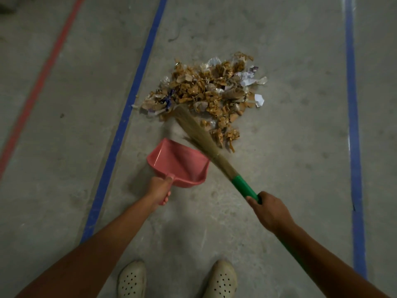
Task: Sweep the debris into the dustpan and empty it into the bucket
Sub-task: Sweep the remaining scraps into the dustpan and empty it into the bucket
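A heap of debris (211,91), brown scraps mixed with crumpled paper and clear plastic, lies on the concrete floor ahead of me. My left hand (158,191) grips the handle of a pink dustpan (182,166), which sits on the floor with its mouth towards the heap and nothing inside. My right hand (269,210) holds the green handle of a straw broom (202,138). The broom's bristle tips reach the near left edge of the heap. No bucket is in view.
Blue tape lines (126,119) run along the floor on both sides of the heap, the right one (352,125) further off. A red line (40,82) lies at the far left. My two white perforated shoes (132,278) stand at the bottom edge.
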`<action>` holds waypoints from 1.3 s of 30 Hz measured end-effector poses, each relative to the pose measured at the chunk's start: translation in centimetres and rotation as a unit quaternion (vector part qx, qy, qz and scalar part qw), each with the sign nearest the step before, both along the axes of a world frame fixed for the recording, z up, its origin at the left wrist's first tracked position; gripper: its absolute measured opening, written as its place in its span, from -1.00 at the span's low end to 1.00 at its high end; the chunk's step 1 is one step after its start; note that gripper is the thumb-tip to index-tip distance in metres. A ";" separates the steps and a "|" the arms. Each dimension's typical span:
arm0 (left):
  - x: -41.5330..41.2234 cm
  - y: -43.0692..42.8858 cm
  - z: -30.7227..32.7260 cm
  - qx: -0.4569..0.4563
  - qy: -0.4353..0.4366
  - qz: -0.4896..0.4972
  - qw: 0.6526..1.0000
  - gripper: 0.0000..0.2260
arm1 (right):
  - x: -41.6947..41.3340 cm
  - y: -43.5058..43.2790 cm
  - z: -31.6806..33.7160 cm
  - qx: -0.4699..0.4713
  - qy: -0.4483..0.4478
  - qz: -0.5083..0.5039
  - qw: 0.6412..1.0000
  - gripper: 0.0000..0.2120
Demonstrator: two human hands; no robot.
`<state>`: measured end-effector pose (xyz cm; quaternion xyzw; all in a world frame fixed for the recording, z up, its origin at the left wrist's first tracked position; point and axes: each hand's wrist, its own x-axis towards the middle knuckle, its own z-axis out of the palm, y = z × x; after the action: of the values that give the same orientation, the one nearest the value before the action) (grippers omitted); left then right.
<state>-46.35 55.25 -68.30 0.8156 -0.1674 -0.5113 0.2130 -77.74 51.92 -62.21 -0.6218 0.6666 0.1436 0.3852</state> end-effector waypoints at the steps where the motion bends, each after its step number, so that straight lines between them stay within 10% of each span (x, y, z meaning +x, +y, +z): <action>1: -0.3 -0.1 0.5 0.001 0.001 -0.006 1.000 -0.64 | 0.2 0.2 0.4 0.033 -0.022 -0.023 0.999 -0.70; 6: -1.6 -0.3 2.5 0.004 0.007 -0.029 1.000 -0.66 | 0.8 0.4 3.3 0.181 -0.097 -0.130 0.970 -0.68; 27: 4.5 -5.2 -3.2 0.052 0.025 -0.131 0.990 -0.70 | -0.2 -3.9 -3.4 0.054 0.049 -0.286 0.956 -0.70; 39: 8.7 -8.5 -6.1 0.058 0.020 -0.143 0.988 -0.71 | 7.9 -0.2 -7.4 0.061 0.106 -0.028 0.992 -0.75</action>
<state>-37.66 46.78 -74.40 0.7837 -0.2485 -0.5615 0.0935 -69.88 51.75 -69.58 -0.5595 0.7111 0.2381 0.3530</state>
